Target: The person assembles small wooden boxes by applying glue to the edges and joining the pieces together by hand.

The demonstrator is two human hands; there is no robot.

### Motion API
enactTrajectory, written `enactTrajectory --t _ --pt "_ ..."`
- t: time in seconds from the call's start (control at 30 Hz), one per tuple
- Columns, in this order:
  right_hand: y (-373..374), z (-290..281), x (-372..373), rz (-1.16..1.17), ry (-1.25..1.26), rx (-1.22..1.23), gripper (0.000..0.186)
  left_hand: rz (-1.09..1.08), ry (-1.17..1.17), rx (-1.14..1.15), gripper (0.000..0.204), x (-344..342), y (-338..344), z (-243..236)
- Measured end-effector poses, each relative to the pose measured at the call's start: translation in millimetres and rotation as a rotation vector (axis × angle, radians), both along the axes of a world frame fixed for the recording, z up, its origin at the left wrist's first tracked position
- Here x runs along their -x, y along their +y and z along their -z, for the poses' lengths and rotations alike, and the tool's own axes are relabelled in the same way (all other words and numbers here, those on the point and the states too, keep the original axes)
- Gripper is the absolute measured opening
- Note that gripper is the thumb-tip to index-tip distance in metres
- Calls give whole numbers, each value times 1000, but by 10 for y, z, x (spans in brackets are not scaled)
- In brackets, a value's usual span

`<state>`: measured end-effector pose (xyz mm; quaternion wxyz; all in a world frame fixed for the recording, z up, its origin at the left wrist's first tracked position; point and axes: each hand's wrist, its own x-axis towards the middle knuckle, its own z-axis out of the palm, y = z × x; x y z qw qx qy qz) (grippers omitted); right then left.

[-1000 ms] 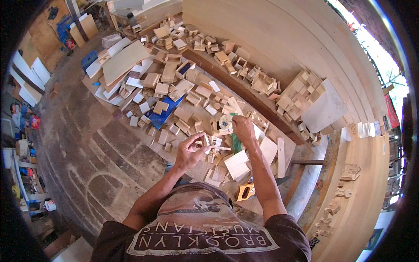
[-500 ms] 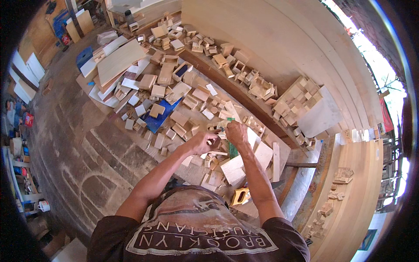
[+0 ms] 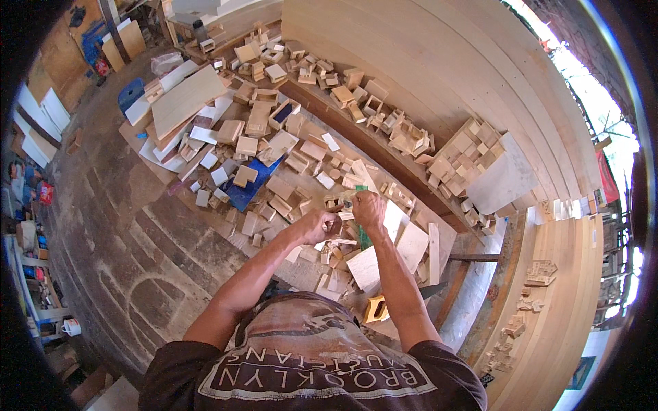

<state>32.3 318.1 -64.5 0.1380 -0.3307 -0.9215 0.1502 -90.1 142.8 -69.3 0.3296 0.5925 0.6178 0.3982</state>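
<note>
Both hands are close together over the near right part of a workbench strewn with wood pieces. My left hand point(image 3: 319, 227) is closed, its thumb and fingers curled together, and anything in them is too small to make out. Just to its right, my right hand point(image 3: 370, 208) is also closed, gripping something small and dark-tipped that its fingers mostly hide. A small pale wooden piece point(image 3: 346, 214) shows between the hands. Below and behind my right hand lies a green strip point(image 3: 364, 237), partly covered. Small wooden blocks point(image 3: 332, 254) lie beneath my left hand.
A yellow-handled saw point(image 3: 375, 309) lies near my body. Flat boards point(image 3: 411, 246) lie right of my hands. Small wooden boxes point(image 3: 259, 118) and a blue sheet point(image 3: 255, 179) spread leftward. Tall panels point(image 3: 411, 55) lean behind; a block stack point(image 3: 462, 154) stands at the back right.
My left hand has turned slightly and its fingers have drawn closer together. My right hand has shifted a little to the left, staying closed. The view has moved slightly.
</note>
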Motion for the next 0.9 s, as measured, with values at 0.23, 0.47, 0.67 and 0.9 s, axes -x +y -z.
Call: enactTrajectory --t 0.23,0.47,0.67,0.9 --pt "94 20 -32 27 29 93 23 -24 -10 72 20 -24 20 -15" --pt "148 49 -110 -76 27 39 20 -56 -49 30 21 -53 33 126" --pt "210 -170 -15 -257 -76 146 22 -61 5 -23 16 -10 -55 136" --pt "482 -195 26 -410 -148 230 26 -28 -5 74 32 -11 -61 39"
